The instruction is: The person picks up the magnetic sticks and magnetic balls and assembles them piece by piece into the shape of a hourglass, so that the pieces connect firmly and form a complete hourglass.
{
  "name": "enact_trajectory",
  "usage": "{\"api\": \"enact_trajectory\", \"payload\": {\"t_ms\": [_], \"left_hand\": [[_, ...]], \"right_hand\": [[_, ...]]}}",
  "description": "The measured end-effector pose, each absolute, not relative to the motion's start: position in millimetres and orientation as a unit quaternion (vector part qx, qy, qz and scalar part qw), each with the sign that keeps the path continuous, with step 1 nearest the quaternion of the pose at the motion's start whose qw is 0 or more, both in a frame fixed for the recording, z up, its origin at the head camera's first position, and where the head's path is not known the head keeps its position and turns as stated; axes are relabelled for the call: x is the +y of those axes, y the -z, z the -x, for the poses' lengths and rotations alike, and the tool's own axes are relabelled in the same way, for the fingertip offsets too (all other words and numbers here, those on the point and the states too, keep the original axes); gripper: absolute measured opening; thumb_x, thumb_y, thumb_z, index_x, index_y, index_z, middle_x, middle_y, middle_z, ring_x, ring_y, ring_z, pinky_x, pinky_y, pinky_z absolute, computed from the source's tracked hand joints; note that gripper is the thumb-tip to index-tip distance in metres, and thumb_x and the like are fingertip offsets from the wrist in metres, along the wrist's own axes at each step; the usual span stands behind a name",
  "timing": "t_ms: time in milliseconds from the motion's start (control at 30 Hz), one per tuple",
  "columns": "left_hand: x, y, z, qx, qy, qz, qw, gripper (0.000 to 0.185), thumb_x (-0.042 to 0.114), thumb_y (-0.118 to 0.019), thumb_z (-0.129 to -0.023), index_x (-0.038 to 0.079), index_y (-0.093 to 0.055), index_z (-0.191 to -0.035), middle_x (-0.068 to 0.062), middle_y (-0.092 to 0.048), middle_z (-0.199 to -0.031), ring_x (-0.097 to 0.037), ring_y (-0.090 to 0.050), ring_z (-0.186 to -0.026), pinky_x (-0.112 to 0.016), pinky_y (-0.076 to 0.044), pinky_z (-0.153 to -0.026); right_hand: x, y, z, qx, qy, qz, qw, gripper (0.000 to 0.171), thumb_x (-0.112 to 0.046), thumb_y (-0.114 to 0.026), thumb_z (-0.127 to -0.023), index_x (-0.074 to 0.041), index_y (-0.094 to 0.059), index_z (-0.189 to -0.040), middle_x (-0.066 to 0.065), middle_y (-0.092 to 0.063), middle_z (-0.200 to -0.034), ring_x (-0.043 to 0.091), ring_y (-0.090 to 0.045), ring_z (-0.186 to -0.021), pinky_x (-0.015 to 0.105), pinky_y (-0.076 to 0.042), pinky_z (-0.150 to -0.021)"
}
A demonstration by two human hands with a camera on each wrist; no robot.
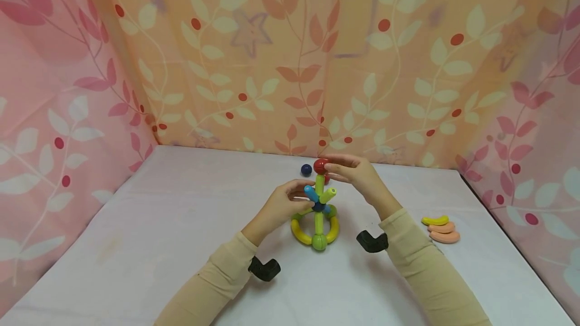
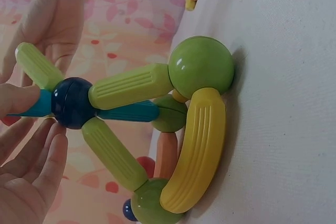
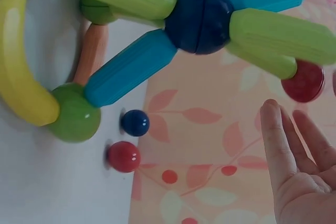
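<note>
A toy built of sticks and balls (image 1: 319,225) stands on the table, between my hands. Its base joins green balls (image 2: 201,66) with curved yellow (image 2: 197,150) and orange sticks. Straight legs rise to a dark blue ball (image 3: 199,20), from which blue and light green sticks spread upward. My left hand (image 1: 283,205) pinches the upper blue stick (image 2: 37,103) beside that ball, thumb over it. A red ball (image 1: 320,166) tops the upright light green stick (image 1: 319,184). My right hand (image 1: 355,177) holds this ball between thumb and fingers; the thumb is outside the right wrist view.
Behind the toy lie a loose dark blue ball (image 1: 306,169) and a loose red ball (image 3: 124,157). To the right, curved yellow (image 1: 436,220) and orange pieces (image 1: 445,236) sit together on the white table (image 1: 158,230). Patterned cloth (image 1: 217,79) encloses the back and sides.
</note>
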State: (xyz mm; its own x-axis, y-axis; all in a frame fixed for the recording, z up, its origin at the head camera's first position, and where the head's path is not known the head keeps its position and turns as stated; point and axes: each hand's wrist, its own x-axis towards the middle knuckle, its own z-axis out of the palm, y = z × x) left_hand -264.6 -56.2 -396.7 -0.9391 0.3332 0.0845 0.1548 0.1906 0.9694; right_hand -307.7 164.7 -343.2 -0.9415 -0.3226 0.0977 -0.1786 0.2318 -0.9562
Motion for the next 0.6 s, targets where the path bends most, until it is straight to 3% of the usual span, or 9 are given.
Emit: {"api": "enact_trajectory", "payload": {"t_ms": [167,267,433,600], "left_hand": [[-55.4,394.8,264.9,0.768,-0.618,-0.153,0.074,0.048,0.017,-0.073,-0.091,0.016,-0.058,-0.136,-0.006,-0.064,-0.13,-0.024,-0.062,-0.119,-0.037,-0.055,-0.099],[-56.2,394.6,266.1,0.768,-0.617,-0.154,0.074,0.05,0.016,-0.073,-0.09,0.016,-0.057,-0.137,-0.006,-0.063,-0.132,-0.024,-0.061,-0.121,-0.039,-0.054,-0.1],[-58.2,396.2,268.2,0.774,-0.607,-0.16,0.084,0.053,0.015,-0.073,-0.09,0.016,-0.055,-0.139,-0.007,-0.06,-0.138,-0.028,-0.059,-0.126,-0.043,-0.051,-0.105],[-57.9,400.2,268.9,0.779,-0.597,-0.161,0.106,0.054,0.015,-0.073,-0.09,0.015,-0.053,-0.14,-0.008,-0.061,-0.137,-0.029,-0.058,-0.128,-0.043,-0.051,-0.105]], "right_hand": [[179.8,360.5,307.6,0.798,0.59,0.103,0.07,0.051,-0.036,-0.062,-0.098,-0.002,-0.058,-0.137,0.018,-0.06,-0.137,0.028,-0.061,-0.124,0.035,-0.052,-0.101],[188.1,379.7,307.3,0.822,0.556,0.057,0.106,0.05,-0.031,-0.062,-0.098,0.0,-0.056,-0.137,0.019,-0.059,-0.139,0.03,-0.059,-0.126,0.037,-0.051,-0.103],[192.8,409.7,304.7,0.838,0.516,0.019,0.178,0.047,-0.021,-0.066,-0.095,0.003,-0.057,-0.135,0.018,-0.065,-0.131,0.023,-0.067,-0.11,0.037,-0.055,-0.099],[188.7,421.8,302.8,0.833,0.516,0.032,0.196,0.045,-0.016,-0.07,-0.092,0.006,-0.06,-0.13,0.019,-0.068,-0.124,0.016,-0.07,-0.095,0.037,-0.057,-0.094]]}}
